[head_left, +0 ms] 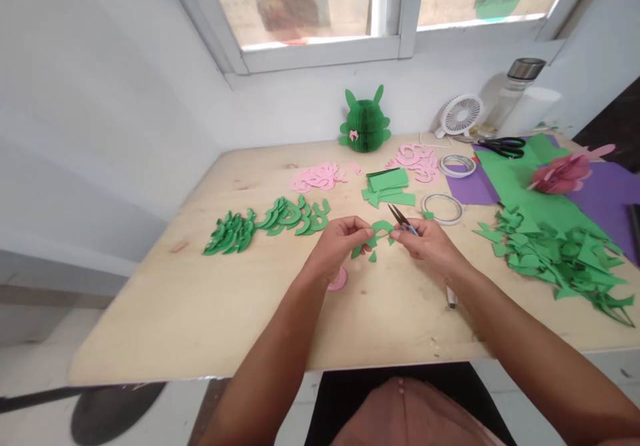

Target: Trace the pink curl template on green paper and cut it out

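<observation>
Between my hands is a small curved piece of green paper (384, 226). My left hand (347, 238) pinches its left end between thumb and fingers. My right hand (425, 241) is closed on a pair of scissors (400, 218), blades pointing up and to the left, while its thumb and fingertip touch the right end of the paper. Small green scraps (373, 257) lie just below the paper. A pink paper disc (338, 279) is partly hidden by my left wrist. Ahead lies a stack of green paper strips (388, 186).
Left are piles of green curved cutouts (290, 216); behind are pink cutouts (317, 177). Tape rolls (443, 209) and a heap of green offcuts (565, 249) lie right. A green honeycomb paper figure (367, 126), small fan (461, 114) and glass bottle (510, 99) stand along the wall.
</observation>
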`<move>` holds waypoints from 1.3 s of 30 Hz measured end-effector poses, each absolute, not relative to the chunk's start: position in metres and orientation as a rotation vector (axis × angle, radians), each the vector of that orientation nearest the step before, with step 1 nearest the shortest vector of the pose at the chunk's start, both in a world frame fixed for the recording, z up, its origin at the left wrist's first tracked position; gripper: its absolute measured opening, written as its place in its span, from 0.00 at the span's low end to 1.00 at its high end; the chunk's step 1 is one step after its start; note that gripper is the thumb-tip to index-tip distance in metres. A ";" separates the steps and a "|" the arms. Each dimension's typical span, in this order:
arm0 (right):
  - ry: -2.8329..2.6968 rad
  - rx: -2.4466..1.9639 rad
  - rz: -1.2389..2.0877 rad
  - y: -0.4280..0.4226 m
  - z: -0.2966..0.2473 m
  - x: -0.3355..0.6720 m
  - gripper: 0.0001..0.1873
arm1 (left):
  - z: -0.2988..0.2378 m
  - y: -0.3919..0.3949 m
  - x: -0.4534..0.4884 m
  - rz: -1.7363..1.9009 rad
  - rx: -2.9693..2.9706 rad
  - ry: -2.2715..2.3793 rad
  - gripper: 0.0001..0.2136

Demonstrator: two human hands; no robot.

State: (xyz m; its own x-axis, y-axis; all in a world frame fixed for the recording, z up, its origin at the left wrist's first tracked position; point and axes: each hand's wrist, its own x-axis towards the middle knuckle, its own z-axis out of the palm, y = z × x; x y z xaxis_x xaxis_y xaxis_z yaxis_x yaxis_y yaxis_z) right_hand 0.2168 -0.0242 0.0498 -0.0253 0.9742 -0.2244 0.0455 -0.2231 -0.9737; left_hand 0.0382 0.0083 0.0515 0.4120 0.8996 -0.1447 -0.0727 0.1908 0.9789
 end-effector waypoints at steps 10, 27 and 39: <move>-1.122 -1.391 1.380 -0.026 0.055 0.214 0.13 | 0.051 0.009 0.037 0.788 1.142 0.884 0.09; -1.139 -1.310 1.377 -0.028 0.055 0.215 0.15 | 0.055 0.008 0.038 0.818 1.105 0.942 0.08; -1.323 -1.283 1.483 -0.029 0.054 0.217 0.23 | 0.058 0.012 0.033 0.963 0.944 0.916 0.09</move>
